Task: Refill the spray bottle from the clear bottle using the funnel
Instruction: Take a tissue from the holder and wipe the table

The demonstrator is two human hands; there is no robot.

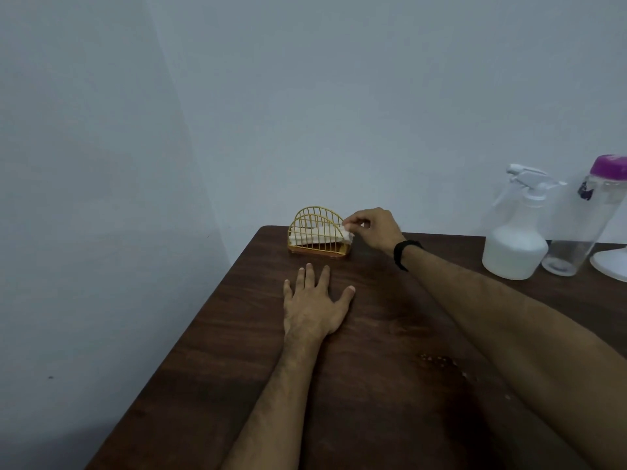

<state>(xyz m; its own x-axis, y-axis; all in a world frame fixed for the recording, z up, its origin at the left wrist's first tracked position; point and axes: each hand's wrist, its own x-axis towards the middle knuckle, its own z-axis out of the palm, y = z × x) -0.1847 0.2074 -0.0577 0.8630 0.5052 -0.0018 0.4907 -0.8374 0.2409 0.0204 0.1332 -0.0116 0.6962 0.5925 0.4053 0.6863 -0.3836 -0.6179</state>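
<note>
A translucent white spray bottle (515, 245) with its trigger head on stands at the table's far right. Beside it on the right is the clear bottle (582, 225) with a purple cap. A white funnel (610, 262) lies partly out of frame at the right edge. My right hand (371, 228) reaches far forward and pinches a white napkin (325, 234) at its right corner, in a yellow wire holder (319, 235). Spread flat on the wood, my left hand (315, 300) rests with straight fingers in front of the holder.
The dark wooden table (373, 368) runs from the corner of two pale walls toward me. Small wet drops (437, 359) glisten on the wood near my right forearm. A black band circles my right wrist.
</note>
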